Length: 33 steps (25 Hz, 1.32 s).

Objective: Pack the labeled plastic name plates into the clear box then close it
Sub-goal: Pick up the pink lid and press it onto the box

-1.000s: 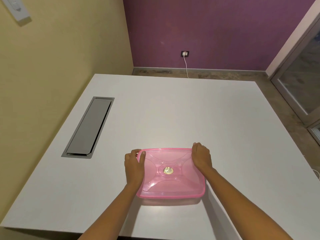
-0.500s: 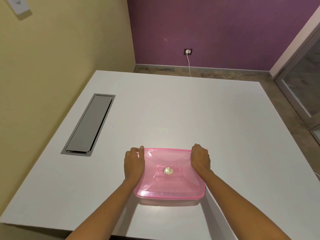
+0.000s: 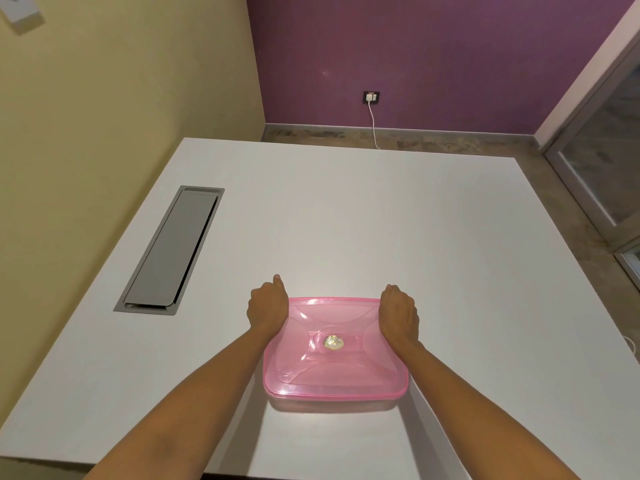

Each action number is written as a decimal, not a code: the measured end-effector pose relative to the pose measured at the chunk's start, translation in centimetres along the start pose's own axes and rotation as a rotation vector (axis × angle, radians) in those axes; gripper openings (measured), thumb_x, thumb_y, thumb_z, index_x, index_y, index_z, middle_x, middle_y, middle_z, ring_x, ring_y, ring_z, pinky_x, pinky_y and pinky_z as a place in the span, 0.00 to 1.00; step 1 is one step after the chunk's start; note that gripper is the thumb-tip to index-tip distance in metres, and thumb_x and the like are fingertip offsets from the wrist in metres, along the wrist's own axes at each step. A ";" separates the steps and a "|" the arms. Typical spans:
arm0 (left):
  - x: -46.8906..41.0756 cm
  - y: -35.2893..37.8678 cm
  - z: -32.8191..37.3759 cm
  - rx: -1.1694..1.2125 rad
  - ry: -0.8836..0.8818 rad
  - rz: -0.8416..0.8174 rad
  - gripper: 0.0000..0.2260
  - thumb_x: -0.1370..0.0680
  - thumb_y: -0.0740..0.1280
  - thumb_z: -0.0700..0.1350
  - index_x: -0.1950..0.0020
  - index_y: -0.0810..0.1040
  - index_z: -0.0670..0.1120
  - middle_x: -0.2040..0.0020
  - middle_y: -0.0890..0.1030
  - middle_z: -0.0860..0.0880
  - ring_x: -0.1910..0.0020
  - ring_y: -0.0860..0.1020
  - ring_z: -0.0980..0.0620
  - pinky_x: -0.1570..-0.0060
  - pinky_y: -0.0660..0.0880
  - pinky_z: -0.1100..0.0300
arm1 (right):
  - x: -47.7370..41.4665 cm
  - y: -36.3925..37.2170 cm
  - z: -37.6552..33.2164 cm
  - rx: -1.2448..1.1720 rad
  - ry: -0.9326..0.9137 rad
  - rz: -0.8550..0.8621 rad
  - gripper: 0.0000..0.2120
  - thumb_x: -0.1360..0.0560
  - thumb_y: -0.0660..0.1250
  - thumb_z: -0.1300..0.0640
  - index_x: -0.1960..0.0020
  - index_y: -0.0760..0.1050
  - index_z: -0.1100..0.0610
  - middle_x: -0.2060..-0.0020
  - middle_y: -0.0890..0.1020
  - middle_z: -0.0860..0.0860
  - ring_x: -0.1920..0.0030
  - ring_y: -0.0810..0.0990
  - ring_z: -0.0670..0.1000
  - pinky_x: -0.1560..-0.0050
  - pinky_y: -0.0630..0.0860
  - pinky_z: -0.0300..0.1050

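A clear box with a translucent pink lid (image 3: pixel 334 355) lies on the white table (image 3: pixel 381 220) near its front edge. The lid covers the box and has a small round sticker at its centre. My left hand (image 3: pixel 267 306) grips the lid's far left corner, fingers curled over the edge. My right hand (image 3: pixel 398 315) grips the far right corner the same way. No name plates are visible; the box's contents are hidden under the lid.
A grey recessed cable hatch (image 3: pixel 171 251) is set into the table at the left. A yellow wall runs along the left side, a purple wall with a socket and white cable (image 3: pixel 372 98) stands beyond. A glass door (image 3: pixel 602 161) is at the right.
Both hands stay on the lid's far corners. My left hand has curled tighter over the left corner, and the lid's far edge sits lower and flatter on the box.
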<state>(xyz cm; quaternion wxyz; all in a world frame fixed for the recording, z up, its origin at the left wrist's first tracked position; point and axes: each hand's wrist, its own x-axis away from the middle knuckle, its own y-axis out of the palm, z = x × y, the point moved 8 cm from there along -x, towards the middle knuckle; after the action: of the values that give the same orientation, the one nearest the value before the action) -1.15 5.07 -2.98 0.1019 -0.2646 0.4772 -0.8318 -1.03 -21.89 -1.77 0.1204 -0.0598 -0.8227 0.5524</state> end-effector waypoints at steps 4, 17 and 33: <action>-0.1 0.2 0.3 -0.045 0.084 0.037 0.17 0.19 0.49 0.40 0.33 0.65 0.37 0.44 0.76 0.36 0.44 0.74 0.36 0.50 0.73 0.48 | -0.1 0.0 0.2 -0.011 0.018 0.010 0.10 0.22 0.51 0.68 0.60 0.63 0.58 0.58 0.79 0.60 0.63 0.69 0.56 0.63 0.66 0.45; 8.9 0.1 -5.7 0.121 -0.083 0.050 0.29 0.21 0.41 0.61 0.52 0.74 0.43 0.56 0.78 0.42 0.56 0.75 0.40 0.56 0.68 0.52 | -0.2 0.0 0.3 -0.005 0.010 0.038 0.10 0.23 0.52 0.69 0.56 0.71 0.64 0.57 0.80 0.61 0.57 0.78 0.62 0.63 0.67 0.46; 9.0 0.2 -6.3 0.208 -0.090 0.128 0.25 0.17 0.44 0.49 0.49 0.76 0.36 0.57 0.79 0.36 0.61 0.71 0.40 0.61 0.66 0.54 | -0.1 -0.1 0.2 -0.010 0.037 0.039 0.10 0.23 0.51 0.68 0.55 0.71 0.65 0.57 0.80 0.62 0.57 0.78 0.63 0.63 0.68 0.48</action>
<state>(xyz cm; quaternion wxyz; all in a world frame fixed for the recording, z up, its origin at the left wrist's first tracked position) -12.07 5.82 -2.63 0.2032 -0.2585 0.3991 -0.8559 -1.00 -22.07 -1.76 0.1245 -0.0867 -0.8217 0.5493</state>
